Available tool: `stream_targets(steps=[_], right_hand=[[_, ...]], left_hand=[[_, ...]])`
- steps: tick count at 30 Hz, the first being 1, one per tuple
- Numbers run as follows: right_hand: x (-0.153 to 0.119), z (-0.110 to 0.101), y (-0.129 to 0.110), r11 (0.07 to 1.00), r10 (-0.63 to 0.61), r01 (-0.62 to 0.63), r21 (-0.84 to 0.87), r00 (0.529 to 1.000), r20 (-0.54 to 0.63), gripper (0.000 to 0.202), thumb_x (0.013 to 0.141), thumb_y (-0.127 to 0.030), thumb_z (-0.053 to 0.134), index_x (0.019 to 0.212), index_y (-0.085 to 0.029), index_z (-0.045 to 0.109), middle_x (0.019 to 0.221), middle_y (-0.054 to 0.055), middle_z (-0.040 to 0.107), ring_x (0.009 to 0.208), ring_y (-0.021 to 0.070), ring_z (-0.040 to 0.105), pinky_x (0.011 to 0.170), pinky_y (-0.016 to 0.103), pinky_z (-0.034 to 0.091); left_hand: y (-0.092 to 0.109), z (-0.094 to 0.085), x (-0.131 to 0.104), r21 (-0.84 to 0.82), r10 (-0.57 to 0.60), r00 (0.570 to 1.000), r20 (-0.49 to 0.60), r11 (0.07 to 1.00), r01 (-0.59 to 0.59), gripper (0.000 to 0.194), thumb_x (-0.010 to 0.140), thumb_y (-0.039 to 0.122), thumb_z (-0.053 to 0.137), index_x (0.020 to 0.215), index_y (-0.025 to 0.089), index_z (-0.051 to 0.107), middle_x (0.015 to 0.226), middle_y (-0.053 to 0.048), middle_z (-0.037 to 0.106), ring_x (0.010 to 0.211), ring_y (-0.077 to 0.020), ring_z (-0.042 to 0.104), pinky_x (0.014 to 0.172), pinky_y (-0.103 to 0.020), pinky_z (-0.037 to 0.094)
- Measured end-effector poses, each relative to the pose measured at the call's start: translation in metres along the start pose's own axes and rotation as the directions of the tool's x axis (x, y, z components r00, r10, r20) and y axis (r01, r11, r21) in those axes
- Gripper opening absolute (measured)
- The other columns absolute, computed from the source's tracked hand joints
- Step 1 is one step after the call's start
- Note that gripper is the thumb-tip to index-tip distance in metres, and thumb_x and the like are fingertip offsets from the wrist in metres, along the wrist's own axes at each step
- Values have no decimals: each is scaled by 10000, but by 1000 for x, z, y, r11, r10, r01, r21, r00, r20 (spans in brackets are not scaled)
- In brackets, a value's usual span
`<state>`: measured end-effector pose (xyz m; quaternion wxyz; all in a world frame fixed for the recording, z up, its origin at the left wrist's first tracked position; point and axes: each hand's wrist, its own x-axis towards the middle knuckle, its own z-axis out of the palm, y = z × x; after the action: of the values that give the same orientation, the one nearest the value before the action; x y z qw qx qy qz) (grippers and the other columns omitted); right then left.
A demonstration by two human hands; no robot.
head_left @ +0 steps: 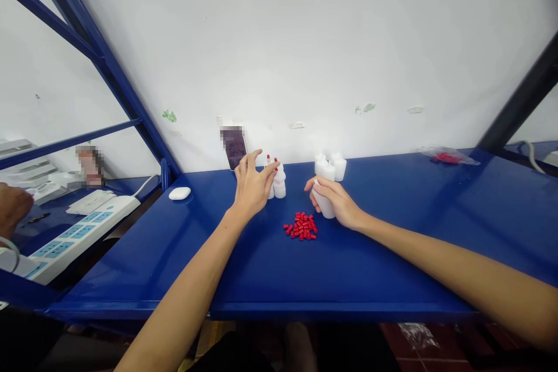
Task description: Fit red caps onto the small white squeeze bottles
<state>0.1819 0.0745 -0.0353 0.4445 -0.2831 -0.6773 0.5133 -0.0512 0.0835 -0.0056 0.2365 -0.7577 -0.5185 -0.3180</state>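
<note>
My right hand (337,200) is wrapped round a white plastic squeeze bottle (325,207), held tilted just above or on the blue table. My left hand (253,183) is open, thumb and fingers apart, beside a small group of white bottles with red caps (279,187). Its thumb reaches in front of the red tips, and the hand partly hides these bottles. Between the hands and nearer to me lies a loose pile of small red caps (301,226). Behind my right hand stand several white bottles (339,168) on which no red caps show.
A phone (235,147) leans on the wall behind my left hand. A white oval case (179,193) lies on the blue table (261,279) at left. A plastic bag with red pieces (447,157) lies back right. Another person's hand (15,208) and a power strip (82,235) are far left.
</note>
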Motion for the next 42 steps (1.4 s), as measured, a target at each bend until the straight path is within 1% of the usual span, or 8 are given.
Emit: stream_targets(steps=[9,14,16,20,25,30,35,42], right_hand=[[-1,1,-6,999,-14,15,-40,1000,27,251,906,-429,491,962,-194,559,680,-21,522,574,128,504,551,254,417],[0,1,-2,999,-12,13,-46,1000,22,265,914,-444,465,1009,-206,530,687,-20,523,585,142,496,567,271,408],[0,1,1,998,-20,21,-51,1000,12,285,939,-459,404,1043,-213,503,674,-22,530,585,149,488,581,281,401],[-1,1,1,992,-52,53,-119,999,13,249,961,-422,380,1085,-228,473,696,-25,549,638,153,492,617,278,379],[-3,2,-5,978,-43,45,-205,999,16,235,956,-420,435,1032,-213,515,766,-11,573,695,149,519,652,274,389],[-3,3,-4,981,-25,29,-192,999,24,307,970,-473,414,1041,-202,539,771,-2,553,688,150,546,650,274,439],[-4,2,-4,967,-41,51,-251,998,45,320,983,-475,385,1035,-203,546,767,-4,541,642,138,530,613,265,437],[-5,3,-5,945,-69,72,-318,997,20,333,996,-473,360,1025,-204,554,758,-6,538,646,142,532,628,270,448]], left_hand=[[3,3,0,42,-15,1000,-17,999,15,332,976,312,469,1278,314,608,1453,-142,381,1288,-364,346,974,-555,375],[3,2,1,-38,-28,994,-110,999,24,319,954,316,518,1249,241,615,1359,-166,468,1232,-339,419,963,-516,397],[4,-1,2,-139,38,992,-123,989,-55,285,956,287,503,1193,208,640,1232,-148,558,1127,-281,509,935,-441,433],[14,-9,1,-399,282,955,88,889,-225,255,933,193,468,1085,177,673,838,-45,672,729,-150,600,724,-270,470],[28,-10,-3,-507,443,776,448,841,-188,270,853,129,506,993,183,730,719,-18,685,594,-134,581,582,-240,422],[24,-7,-5,-576,491,721,489,802,-155,311,848,101,526,1052,196,741,863,-47,706,694,-145,621,653,-247,467],[21,-8,-4,-606,505,710,491,783,-139,324,850,77,553,1087,217,724,910,-40,688,762,-145,627,720,-258,487],[20,-8,-4,-607,483,715,506,788,-102,301,829,88,598,1066,219,732,859,-29,672,711,-139,617,670,-252,489]])
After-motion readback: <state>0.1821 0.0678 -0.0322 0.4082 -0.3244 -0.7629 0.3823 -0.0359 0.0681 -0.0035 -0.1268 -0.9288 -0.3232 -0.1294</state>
